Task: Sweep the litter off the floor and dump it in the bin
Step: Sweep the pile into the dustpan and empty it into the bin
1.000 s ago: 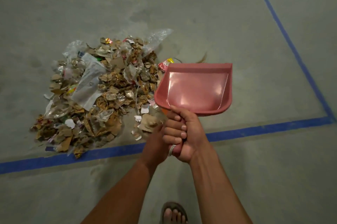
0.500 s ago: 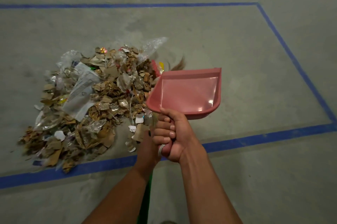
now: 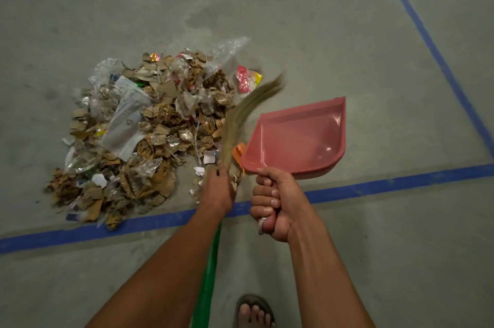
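I see two hands. My right hand [image 3: 278, 202] has its fingers wrapped tight round the handle of one pink dustpan [image 3: 296, 138], which is tilted, mouth toward the far right of the floor [image 3: 347, 42], with nothing in it. My left hand [image 3: 219, 188] grips one broom [image 3: 240, 119] where the green stick meets the straw; the fingers curl round it, though I see mostly the back of the hand. The straw head fans up past the pan's left edge, blurred.

One litter heap [image 3: 144, 130] lies on the floor inside the blue tape [image 3: 427, 180] rectangle, close to its near line and left of the broom: torn cardboard, clear plastic, white paper, too many bits to count. One pink-and-yellow wrapper [image 3: 247, 79] sits just apart at the heap's far right edge, beside the straw tips. One sandalled foot [image 3: 254, 311] shows at the bottom edge.
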`<state>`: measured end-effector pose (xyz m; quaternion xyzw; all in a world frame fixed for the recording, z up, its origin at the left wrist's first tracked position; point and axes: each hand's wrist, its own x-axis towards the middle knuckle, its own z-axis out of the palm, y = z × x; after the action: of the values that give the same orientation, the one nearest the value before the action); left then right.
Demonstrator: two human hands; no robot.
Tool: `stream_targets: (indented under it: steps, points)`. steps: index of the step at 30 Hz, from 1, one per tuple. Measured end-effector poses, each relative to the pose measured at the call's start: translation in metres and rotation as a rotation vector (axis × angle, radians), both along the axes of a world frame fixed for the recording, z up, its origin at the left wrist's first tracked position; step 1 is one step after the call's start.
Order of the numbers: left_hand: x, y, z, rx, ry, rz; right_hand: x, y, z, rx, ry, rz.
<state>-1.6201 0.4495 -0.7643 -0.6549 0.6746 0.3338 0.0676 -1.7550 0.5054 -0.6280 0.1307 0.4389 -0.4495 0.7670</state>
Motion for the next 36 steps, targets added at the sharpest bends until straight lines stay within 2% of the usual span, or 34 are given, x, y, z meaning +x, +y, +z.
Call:
stream_targets:
  steps: [3,5,9,12,16,19,24,29,33,36]
  points:
    - [0.008,0.007,0.003,-0.036,-0.029,0.082,-0.003,0.011,-0.001,0.055,0.044,0.004]
    - [0.014,0.023,0.009,-0.058,-0.041,0.060,-0.007,0.021,-0.003,0.085,0.077,0.005]
    - [0.024,0.065,0.011,-0.059,-0.016,-0.022,-0.011,0.042,-0.006,0.130,0.125,-0.003]
    - [0.024,0.090,0.005,0.025,-0.017,-0.073,-0.008,0.054,-0.005,0.142,0.121,0.002]
    - [0.033,0.107,-0.004,0.110,-0.118,-0.258,0.007,0.067,0.000,0.153,0.123,0.025]
    - [0.050,0.103,0.000,0.134,-0.161,-0.182,0.018,0.077,0.005,0.156,0.127,0.048]
    - [0.081,0.107,0.017,0.053,-0.146,-0.026,0.034,0.093,0.012,0.169,0.136,0.071]
    - [0.096,0.137,0.023,0.018,-0.103,-0.168,0.051,0.108,0.019,0.182,0.166,0.083]
    - [0.106,0.159,0.022,0.111,-0.170,-0.330,0.065,0.117,0.024,0.180,0.179,0.097]
    - [0.129,0.150,0.015,0.158,-0.234,-0.335,0.075,0.125,0.026,0.183,0.191,0.119]
